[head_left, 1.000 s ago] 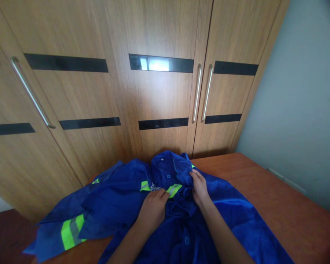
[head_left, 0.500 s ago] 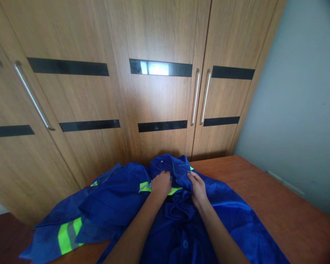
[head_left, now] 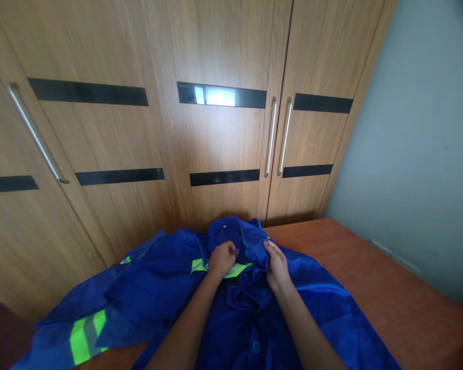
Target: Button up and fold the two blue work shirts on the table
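A blue work jacket (head_left: 150,288) with yellow-green and grey reflective bands lies spread and bunched over a reddish-brown wooden surface. My left hand (head_left: 223,259) is closed with curled fingers on its bunched upper middle, beside a yellow-green band; the exact bit of cloth in its fingers is hidden. My right hand (head_left: 277,262) pinches a folded edge of the same jacket, thumb on top, just right of the left hand. Between my forearms the cloth is crumpled, and a round button shows low down.
A wooden wardrobe (head_left: 219,139) with black inlay strips and long metal handles stands right behind the jacket. The reddish-brown surface (head_left: 355,272) reaches to the right, up to a pale grey-blue wall (head_left: 420,128).
My left hand has turned slightly and shifted a little left, showing more of its curled thumb and fingers. My right hand keeps its pinch. The whole view has shifted slightly.
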### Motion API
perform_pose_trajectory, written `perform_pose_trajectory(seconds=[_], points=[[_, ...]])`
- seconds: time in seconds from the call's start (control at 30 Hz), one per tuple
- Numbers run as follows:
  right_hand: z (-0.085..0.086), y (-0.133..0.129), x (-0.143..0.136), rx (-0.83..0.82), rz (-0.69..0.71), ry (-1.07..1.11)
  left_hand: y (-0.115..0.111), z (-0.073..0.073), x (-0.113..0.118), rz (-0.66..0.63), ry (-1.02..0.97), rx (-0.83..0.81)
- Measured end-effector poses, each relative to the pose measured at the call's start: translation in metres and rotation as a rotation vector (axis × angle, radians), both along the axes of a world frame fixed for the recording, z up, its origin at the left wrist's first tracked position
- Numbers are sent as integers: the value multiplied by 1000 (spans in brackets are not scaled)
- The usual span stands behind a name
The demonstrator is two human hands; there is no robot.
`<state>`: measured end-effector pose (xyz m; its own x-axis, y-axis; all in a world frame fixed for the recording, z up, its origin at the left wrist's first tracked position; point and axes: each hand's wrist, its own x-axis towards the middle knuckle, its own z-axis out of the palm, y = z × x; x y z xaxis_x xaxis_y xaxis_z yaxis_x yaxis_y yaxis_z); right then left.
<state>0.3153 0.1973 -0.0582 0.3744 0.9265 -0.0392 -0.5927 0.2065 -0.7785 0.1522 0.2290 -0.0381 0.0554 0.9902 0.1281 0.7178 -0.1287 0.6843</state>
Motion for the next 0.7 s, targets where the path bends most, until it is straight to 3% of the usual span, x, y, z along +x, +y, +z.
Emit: perform_pose_trajectory(seconds=[0.1,0.2,0.37,0.5,0.7], points=[[1,2,5,12,-53,-18,2,15,-3,25,-248,49],[6,2,10,34,-100,-63,-2,41,-3,30,-496,67],[25,-3,11,94,-190,-209,-26,74,10,9,-755,81],[41,-12,2,151,-239,-384,-45,76,28,1,-789,125],[49,-30,-17,318,-288,-871,-61,60,39,-33,-609,250]])
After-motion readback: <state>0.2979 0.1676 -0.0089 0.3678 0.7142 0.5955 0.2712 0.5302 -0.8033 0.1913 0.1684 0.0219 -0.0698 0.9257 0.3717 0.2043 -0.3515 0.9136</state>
